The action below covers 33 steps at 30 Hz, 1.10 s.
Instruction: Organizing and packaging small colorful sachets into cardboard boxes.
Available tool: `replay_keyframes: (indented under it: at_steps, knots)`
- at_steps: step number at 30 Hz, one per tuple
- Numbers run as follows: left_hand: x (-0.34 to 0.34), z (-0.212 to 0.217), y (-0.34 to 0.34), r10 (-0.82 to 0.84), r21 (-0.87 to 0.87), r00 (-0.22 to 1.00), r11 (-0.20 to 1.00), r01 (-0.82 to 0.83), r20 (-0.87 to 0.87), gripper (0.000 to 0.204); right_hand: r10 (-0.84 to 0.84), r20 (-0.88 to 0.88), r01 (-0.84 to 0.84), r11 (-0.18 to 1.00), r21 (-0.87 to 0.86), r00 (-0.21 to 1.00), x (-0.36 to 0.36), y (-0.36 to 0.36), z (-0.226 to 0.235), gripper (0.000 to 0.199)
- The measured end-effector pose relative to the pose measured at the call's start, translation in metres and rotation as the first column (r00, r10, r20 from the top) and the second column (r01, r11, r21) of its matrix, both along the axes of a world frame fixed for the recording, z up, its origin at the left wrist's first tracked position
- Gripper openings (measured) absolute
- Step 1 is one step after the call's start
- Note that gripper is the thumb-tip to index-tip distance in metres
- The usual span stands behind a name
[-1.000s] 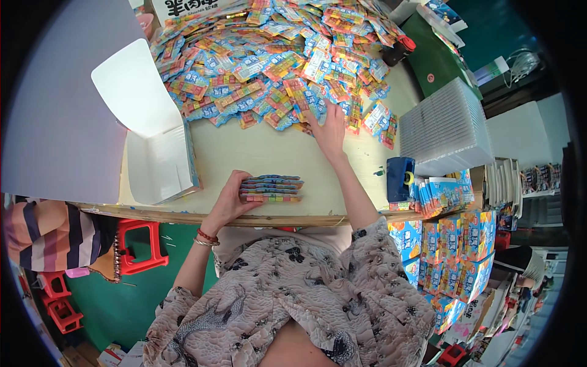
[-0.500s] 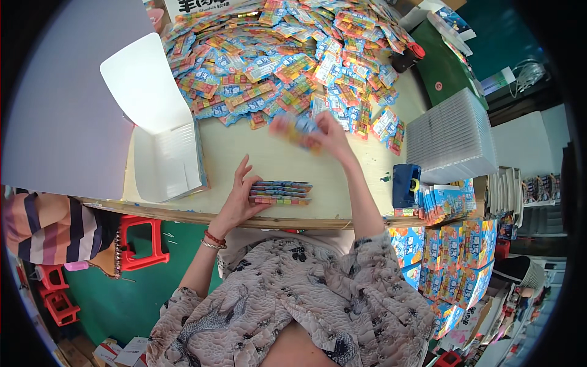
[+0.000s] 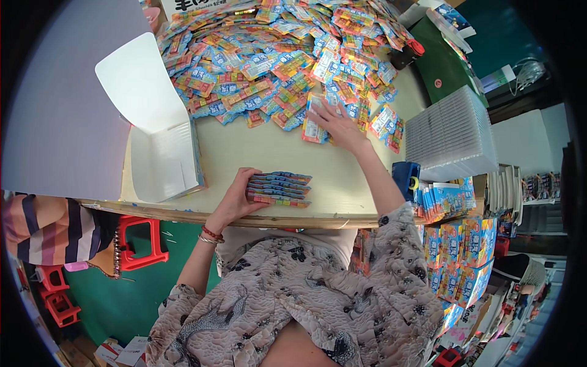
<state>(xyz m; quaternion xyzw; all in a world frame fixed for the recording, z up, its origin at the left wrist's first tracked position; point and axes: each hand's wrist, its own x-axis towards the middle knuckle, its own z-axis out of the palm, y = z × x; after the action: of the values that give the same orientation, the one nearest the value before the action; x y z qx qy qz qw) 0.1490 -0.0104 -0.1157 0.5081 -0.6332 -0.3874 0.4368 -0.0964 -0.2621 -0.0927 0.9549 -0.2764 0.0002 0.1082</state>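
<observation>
Clasping stack of packs [image 3: 282, 191] by its L ends on the counter [image 3: 263, 147] w/ my L grip [image 3: 237, 198]; my R grip [image 3: 342, 128] splayed, unclenched, over loose pack [image 3: 311, 129] by the pile [image 3: 244, 67]. Prob. light, bendy, slick; best held by edges.

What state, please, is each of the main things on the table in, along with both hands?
Left hand: closed on held packets
Held packets: bunched in a row
Pile: loosely heaped
Right hand: open, over pile's near edge
Box: open
Bottle: capped
White stack: neatly layered
Tape dispenser: roll loaded
</observation>
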Motion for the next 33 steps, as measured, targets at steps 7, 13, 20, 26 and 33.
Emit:
replay_keyframes:
  at_steps: [7, 13, 20, 26, 33]
  knots:
    - [-0.004, 0.003, 0.009, 0.144, -0.177, 0.949, 0.979, -0.096, 0.279, 0.08, 0.27, -0.056, -0.242, 0.924, 0.296, 0.961, 0.04, 0.044, 0.03, 0.029]
    - [-0.002, -0.006, 0.011, 0.109, -0.082, 0.994, 0.991, -0.107, 0.021, 0.087, -0.031, 0.073, -0.064, 0.243, 0.968, 0.997, 0.066, 0.077, 0.016, 0.037]
    - [0.0, 0.008, 0.002, 0.052, -0.091, 0.974, 0.995, -0.032, 0.222, 0.086, -0.023, 0.431, 0.106, 0.98, -0.169, 0.902, 0.073, 0.024, -0.027, 0.044]
    - [0.003, 0.003, 0.004, 0.044, -0.099, 0.981, 0.995, -0.026, 0.189, 0.079, 0.322, 0.359, -0.275, 0.945, -0.176, 0.876, 0.049, 0.038, -0.028, 0.039]
    - [0.002, 0.011, 0.002, 0.041, -0.109, 0.971, 0.994, -0.015, 0.238, 0.079, -0.665, 0.706, -0.005, 0.727, 0.686, 0.244, -0.014, 0.044, -0.044, 0.015]
